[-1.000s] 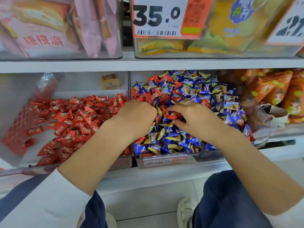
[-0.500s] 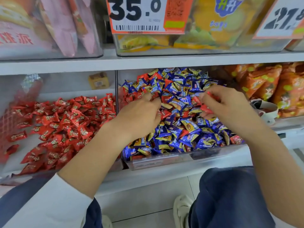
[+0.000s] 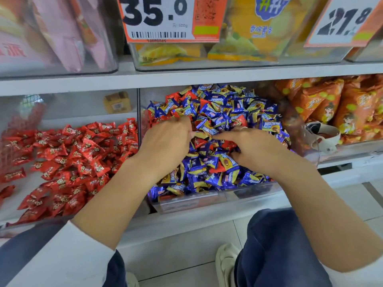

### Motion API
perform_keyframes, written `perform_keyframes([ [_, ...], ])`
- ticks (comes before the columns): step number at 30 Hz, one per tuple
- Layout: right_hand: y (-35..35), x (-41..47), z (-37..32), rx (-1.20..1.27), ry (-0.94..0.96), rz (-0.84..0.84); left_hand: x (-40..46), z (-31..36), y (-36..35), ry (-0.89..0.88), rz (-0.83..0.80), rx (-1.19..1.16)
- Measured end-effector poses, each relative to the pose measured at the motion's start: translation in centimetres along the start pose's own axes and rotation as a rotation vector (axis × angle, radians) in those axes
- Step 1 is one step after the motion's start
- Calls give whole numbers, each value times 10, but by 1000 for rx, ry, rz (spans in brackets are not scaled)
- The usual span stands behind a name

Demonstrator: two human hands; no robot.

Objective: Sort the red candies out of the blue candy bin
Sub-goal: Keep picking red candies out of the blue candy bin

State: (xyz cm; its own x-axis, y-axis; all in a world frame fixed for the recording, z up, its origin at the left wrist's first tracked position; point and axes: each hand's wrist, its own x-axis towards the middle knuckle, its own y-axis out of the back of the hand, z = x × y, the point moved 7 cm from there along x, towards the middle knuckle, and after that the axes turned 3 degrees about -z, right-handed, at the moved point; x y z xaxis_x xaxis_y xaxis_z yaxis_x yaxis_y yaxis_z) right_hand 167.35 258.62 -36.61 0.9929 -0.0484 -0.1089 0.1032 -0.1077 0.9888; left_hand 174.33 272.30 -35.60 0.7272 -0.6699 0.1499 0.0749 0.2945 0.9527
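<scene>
Red bin [image 3: 12, 206]: a broad heap of red candies [image 3: 83, 154] is already held.
Blue bin [image 3: 207, 200]: many red pieces are seen among blue candies [image 3: 217, 112]; much sorting is judged left.
Left hand [image 3: 165, 143]: curled into pile; contents cannot be told.
Right hand [image 3: 257, 150]: fingers bent among wrappers; hold unclear.

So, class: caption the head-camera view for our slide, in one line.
Both hands, left hand and right hand, dig through the blue candy bin for red candies.

Red candies [image 3: 224, 145] scattered among blue ones (shiny wrappers) in the clear bin [image 3: 207, 200].
</scene>
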Motion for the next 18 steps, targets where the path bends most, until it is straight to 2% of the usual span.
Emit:
perform_keyframes([
  [5,0,7,-3,41,-5,108,1,7,-3,-2,-1,-200],
  [7,1,11,-2,96,-8,156,1,12,-7,-28,-30,-207],
  [13,27,4,7,249,-58,376,2,17,-22,-84,-137,84],
  [18,27,0,16,259,-177,370,4,9,-27,-38,-156,163],
])
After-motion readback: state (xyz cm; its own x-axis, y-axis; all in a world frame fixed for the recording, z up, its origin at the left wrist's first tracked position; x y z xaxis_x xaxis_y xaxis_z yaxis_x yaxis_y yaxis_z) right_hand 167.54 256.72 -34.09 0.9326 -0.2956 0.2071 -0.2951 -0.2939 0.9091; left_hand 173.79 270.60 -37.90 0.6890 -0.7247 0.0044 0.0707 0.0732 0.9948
